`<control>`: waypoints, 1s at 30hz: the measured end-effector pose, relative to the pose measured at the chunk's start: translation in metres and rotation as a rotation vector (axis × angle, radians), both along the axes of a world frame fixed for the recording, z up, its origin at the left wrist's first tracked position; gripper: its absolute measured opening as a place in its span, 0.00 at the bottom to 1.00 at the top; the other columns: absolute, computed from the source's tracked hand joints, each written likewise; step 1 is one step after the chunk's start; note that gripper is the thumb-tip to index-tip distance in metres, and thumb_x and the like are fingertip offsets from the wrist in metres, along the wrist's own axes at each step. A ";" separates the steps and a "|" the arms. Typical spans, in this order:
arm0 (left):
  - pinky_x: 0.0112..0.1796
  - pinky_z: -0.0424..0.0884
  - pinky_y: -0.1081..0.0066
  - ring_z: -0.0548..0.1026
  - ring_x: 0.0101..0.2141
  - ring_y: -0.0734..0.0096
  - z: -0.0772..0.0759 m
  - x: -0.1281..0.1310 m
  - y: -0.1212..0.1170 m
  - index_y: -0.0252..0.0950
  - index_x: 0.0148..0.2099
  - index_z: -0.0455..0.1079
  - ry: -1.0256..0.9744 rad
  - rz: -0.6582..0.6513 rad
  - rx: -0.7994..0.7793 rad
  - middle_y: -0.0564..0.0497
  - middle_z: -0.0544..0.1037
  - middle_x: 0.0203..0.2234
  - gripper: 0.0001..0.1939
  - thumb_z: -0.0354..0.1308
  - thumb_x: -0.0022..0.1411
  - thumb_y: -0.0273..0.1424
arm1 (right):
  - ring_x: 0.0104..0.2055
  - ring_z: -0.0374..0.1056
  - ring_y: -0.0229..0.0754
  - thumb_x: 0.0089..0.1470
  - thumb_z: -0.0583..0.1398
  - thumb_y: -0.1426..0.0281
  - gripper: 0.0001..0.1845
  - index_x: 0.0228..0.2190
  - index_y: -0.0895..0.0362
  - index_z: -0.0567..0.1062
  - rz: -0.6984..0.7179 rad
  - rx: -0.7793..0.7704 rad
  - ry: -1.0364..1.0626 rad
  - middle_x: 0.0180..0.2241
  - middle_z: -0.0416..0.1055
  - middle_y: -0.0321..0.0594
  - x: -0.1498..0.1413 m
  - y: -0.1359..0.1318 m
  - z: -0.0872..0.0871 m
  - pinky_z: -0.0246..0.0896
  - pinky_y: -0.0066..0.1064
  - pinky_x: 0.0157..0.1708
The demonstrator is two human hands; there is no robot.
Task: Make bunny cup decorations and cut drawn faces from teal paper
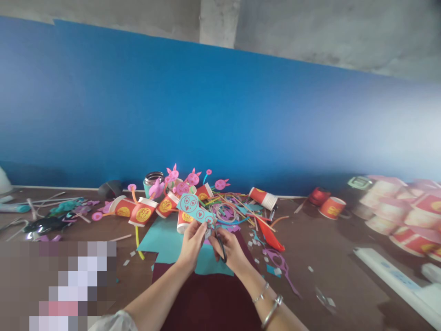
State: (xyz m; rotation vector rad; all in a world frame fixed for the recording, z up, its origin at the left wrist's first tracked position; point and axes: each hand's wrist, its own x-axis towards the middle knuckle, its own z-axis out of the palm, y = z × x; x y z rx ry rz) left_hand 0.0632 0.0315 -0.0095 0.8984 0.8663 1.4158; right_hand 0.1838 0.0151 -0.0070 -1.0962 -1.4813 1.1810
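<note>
My left hand [193,242] pinches a strip of light-blue paper [190,207] with a red-drawn round face and small circles with hearts. In my right hand [230,246] is a pair of scissors [221,246] with dark handles. The blades are at the right end of the strip, partly hidden by my fingers, and I cannot tell whether they are cutting. Under both hands lie a larger light-blue sheet [165,241] and a dark maroon sheet [206,299]. Just behind them stand red-and-white paper cups [141,212], with pink paper animal heads [193,177] on and above them.
Stacked paper cups [263,198] lie behind on the right, near coloured pipe cleaners and a red pointed item [270,235]. Purple paper offcuts [279,262] and small white bits litter the table. More cups [409,207] are piled at far right, by a long white box [389,273].
</note>
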 end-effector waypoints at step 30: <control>0.24 0.60 0.77 0.64 0.22 0.77 -0.009 -0.001 0.005 0.34 0.29 0.68 0.085 0.025 0.080 0.54 0.68 0.21 0.20 0.61 0.52 0.48 | 0.12 0.55 0.31 0.46 0.64 0.56 0.19 0.22 0.56 0.66 0.042 -0.050 -0.040 0.10 0.58 0.26 0.001 -0.003 0.007 0.51 0.24 0.14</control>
